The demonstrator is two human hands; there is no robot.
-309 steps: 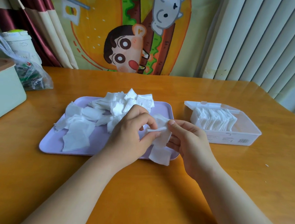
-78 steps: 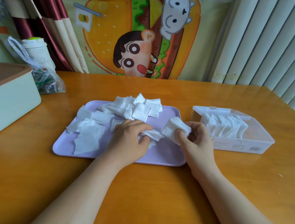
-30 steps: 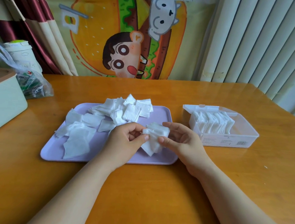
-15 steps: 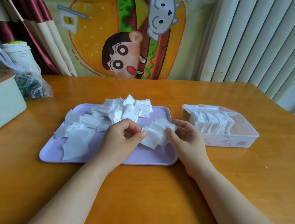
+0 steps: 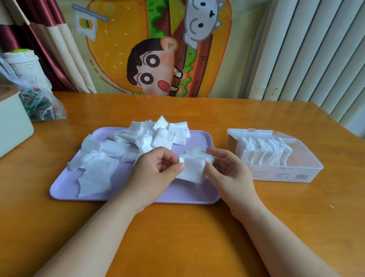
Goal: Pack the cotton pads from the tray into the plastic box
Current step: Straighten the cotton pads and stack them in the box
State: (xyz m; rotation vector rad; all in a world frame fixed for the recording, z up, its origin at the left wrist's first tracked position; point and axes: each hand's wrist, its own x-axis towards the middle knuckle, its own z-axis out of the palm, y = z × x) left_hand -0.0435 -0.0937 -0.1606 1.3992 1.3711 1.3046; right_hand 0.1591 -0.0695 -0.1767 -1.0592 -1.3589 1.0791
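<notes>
A lilac tray (image 5: pixel 196 193) lies on the wooden table with several loose white cotton pads (image 5: pixel 154 135) heaped at its back and left. Over the tray's right part I hold a small stack of pads (image 5: pixel 194 166) between both hands. My left hand (image 5: pixel 155 172) pinches the stack's left corner with thumb and forefinger. My right hand (image 5: pixel 228 171) grips its right side, fingers curled behind it. To the right stands the clear plastic box (image 5: pixel 301 170), lid open, with a row of pads (image 5: pixel 264 150) standing in its left half.
A pale green box (image 5: pixel 8 128) sits at the left table edge, with a plastic bag (image 5: pixel 38 107) and a white tub (image 5: pixel 23 66) behind it. A cartoon poster and curtains hang behind the table. Bare tabletop (image 5: pixel 183 232) lies in front of the tray.
The pad stack has turned and squared up between my hands over the last second. Both hands stay over the tray's right part; earlier the left hand was gathering pads from the tray.
</notes>
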